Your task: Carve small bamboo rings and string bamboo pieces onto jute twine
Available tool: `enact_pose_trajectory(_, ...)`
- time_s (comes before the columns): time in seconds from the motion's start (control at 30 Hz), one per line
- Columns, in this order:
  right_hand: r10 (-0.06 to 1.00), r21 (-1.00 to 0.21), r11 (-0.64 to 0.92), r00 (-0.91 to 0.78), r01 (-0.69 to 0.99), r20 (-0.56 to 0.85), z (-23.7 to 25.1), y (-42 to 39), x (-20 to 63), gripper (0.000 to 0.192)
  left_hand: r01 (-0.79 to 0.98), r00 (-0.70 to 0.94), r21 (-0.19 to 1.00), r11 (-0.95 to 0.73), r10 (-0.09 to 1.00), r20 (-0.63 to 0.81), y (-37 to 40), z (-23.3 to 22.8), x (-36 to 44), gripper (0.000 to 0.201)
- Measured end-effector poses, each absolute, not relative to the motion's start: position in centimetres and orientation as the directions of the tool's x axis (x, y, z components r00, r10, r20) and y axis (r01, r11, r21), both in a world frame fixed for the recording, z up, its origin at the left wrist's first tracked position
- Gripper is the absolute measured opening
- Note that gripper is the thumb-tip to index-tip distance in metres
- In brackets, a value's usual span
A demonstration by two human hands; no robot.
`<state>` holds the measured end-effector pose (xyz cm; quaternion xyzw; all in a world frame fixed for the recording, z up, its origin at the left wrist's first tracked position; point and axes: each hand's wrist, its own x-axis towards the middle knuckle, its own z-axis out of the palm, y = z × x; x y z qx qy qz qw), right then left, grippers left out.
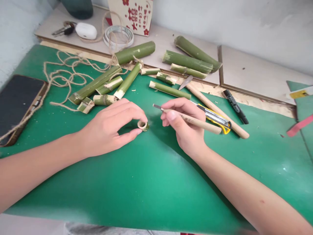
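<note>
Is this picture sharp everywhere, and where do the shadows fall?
Head view: the middle is sharp, showing the small bamboo ring in the left hand and the wooden-handled tool in the right hand; soft shadows lie on the green mat under both hands; edges bend and look slightly smeared near the phone.

Mat (151,182) covers near table. Bamboo ring (142,125) at mat centre, between left hand (110,129) and right hand (184,125). Bamboo pieces (127,81) lie far of hands. Phone (17,104) far left. Utility knife (216,119) right of right hand; marker (236,107) further right.
</note>
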<state>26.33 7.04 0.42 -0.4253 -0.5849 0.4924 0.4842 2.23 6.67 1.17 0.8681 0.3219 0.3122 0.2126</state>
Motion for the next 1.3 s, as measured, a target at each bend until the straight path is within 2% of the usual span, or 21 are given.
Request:
enact_pose_trajectory(0.13,0.973,-0.978,0.207,-0.117,0.036,0.201,0.4,7.1,26.0,0.019,0.421,0.615,0.574,-0.702,0.686,0.388,6.7,1.3,2.2,0.016)
enact_pose_trajectory(0.37,0.986,-0.990,0.085,-0.155,0.114,0.067,1.0,6.3,25.7,0.035,0.470,0.601,0.626,-0.622,0.745,0.289,6.5,1.4,2.2,0.016)
enact_pose_trajectory(0.53,0.983,-0.982,0.139,-0.139,0.131,0.120,0.9,6.4,25.9,0.041,0.454,0.617,0.655,-0.603,0.744,0.257,6.6,1.4,2.1,0.014)
enact_pose_trajectory(0.8,0.929,-0.984,0.152,-0.354,0.093,0.110,0.8,6.3,26.0,0.038,0.444,0.623,0.651,-0.616,0.734,0.271,6.7,1.3,2.1,0.012)
enact_pose_trajectory(1.0,0.961,-0.987,0.110,-0.266,0.119,0.075,0.7,6.7,26.0,0.042,0.464,0.644,0.611,-0.641,0.718,0.264,6.6,1.4,2.1,0.024)
enact_pose_trajectory(1.13,0.962,-0.964,0.210,-0.213,0.162,0.174,0.5,6.9,26.1,0.028,0.485,0.640,0.624,-0.613,0.735,0.225,6.5,1.4,2.0,0.018)
enact_pose_trajectory(1.23,0.934,-0.913,0.314,-0.258,0.261,0.247,0.3,6.9,26.2,0.011,0.505,0.634,0.622,-0.599,0.746,0.204,6.4,1.1,1.9,0.015)
enact_pose_trajectory(1.3,0.914,-0.885,0.364,-0.296,0.291,0.279,0.0,6.8,26.2,0.020,0.513,0.639,0.616,-0.598,0.745,0.192,6.3,0.9,1.9,0.015)
